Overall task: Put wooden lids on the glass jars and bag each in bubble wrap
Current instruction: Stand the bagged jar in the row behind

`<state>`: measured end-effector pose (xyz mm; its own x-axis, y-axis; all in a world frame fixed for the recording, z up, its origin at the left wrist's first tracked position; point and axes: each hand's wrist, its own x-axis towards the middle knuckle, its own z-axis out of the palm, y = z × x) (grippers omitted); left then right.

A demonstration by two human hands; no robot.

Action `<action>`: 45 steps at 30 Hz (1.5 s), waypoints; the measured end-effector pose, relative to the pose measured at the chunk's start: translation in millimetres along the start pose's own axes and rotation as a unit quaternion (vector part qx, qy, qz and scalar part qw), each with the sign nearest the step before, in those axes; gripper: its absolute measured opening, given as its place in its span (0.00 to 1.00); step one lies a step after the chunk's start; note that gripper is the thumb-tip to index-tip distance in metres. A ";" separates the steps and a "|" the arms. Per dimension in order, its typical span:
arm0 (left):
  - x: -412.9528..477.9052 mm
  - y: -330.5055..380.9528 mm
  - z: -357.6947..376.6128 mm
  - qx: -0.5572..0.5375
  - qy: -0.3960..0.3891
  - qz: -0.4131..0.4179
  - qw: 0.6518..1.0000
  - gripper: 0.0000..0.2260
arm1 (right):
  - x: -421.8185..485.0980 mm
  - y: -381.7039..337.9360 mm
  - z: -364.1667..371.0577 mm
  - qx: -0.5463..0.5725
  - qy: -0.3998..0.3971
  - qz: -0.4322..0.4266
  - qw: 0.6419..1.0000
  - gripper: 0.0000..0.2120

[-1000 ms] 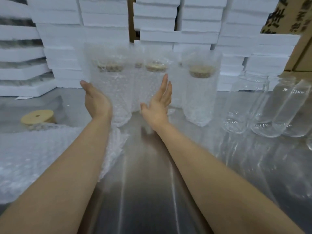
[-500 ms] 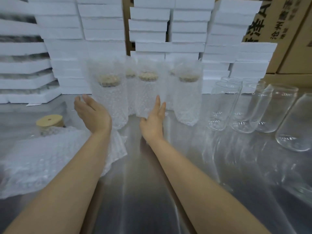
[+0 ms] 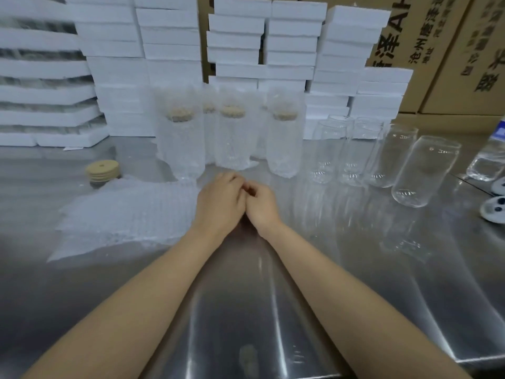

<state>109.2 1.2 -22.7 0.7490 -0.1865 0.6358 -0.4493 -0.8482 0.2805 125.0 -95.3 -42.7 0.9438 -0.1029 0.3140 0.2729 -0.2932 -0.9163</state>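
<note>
Standing in a bunch toward the back-middle of the table (image 3: 355, 296) are the wrapped jars (image 3: 232, 140). There are three in the front row and at least a couple more tucked behind, all upright in their bubble wrap. You can make out a wooden lid (image 3: 180, 115) through the wrap on the front ones.

Just to the right of them are the bare glass jars (image 3: 355, 151), no lids, clustered close together, with the nearest of them sitting a bit apart from the rest. Over on the left there's a little stack of loose lids (image 3: 102, 168), and right in front of it a flat pile of bubble wrap bags (image 3: 125, 217) spread over the table.

Both hands are in the middle, just in front of the wrapped jars. The left hand (image 3: 218, 206) and right hand (image 3: 263, 207) are pressed up against each other with fingers curled in, and I can't see anything held in either one. The left one's outer edge sits right at the bubble wrap pile.

Behind everything are tall stacks of white foam boxes (image 3: 237, 47), with printed cardboard cartons (image 3: 442, 56) behind those. A clear water bottle (image 3: 489, 157) pokes in at the far right edge.
</note>
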 end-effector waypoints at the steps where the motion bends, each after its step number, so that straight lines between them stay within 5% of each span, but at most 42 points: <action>1: -6.4 4.5 1.9 -0.031 -0.016 -0.007 0.999 0.11 | -4.2 2.0 -8.2 -0.014 -0.002 -0.001 1.000 0.12; 5: -18.9 13.3 9.9 -0.064 -0.119 0.010 0.991 0.11 | -10.7 8.2 -49.8 -0.011 0.021 0.017 1.000 0.14; 9: -22.2 9.0 11.1 -0.075 -0.154 -0.009 0.985 0.08 | 5.4 22.1 -101.2 -0.019 0.260 0.048 0.964 0.18; 12: -22.9 4.6 11.1 -0.069 -0.146 -0.046 0.986 0.07 | 22.0 30.7 -121.0 -0.051 0.315 0.061 0.946 0.28; 25: -3.8 -45.5 7.9 0.070 -0.100 -0.261 0.958 0.20 | 85.1 47.4 -120.7 -0.174 0.322 0.027 0.930 0.45; 30: -1.3 -46.7 11.7 0.079 -0.108 -0.236 0.963 0.17 | 92.7 47.3 -117.9 -0.188 0.338 0.024 0.922 0.47; 36: 6.0 -46.2 -4.1 0.162 0.023 -0.135 0.977 0.18 | 72.9 41.7 -107.0 -0.232 0.273 -0.005 0.934 0.47; 41: -4.3 -53.1 -21.0 0.266 -0.141 -0.313 0.901 0.28 | 39.5 25.4 -77.1 -0.229 0.155 -0.079 0.958 0.42; 45: -7.8 -57.8 -27.8 0.288 -0.160 -0.311 0.892 0.15 | 9.2 7.7 -40.3 -0.207 0.102 -0.124 0.965 0.40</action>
<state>115.8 65.5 -23.9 0.9082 0.3543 0.2230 0.3560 -0.9339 0.0336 128.2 -136.8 -36.8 0.7908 -0.1530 0.5926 0.3486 -0.6832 -0.6417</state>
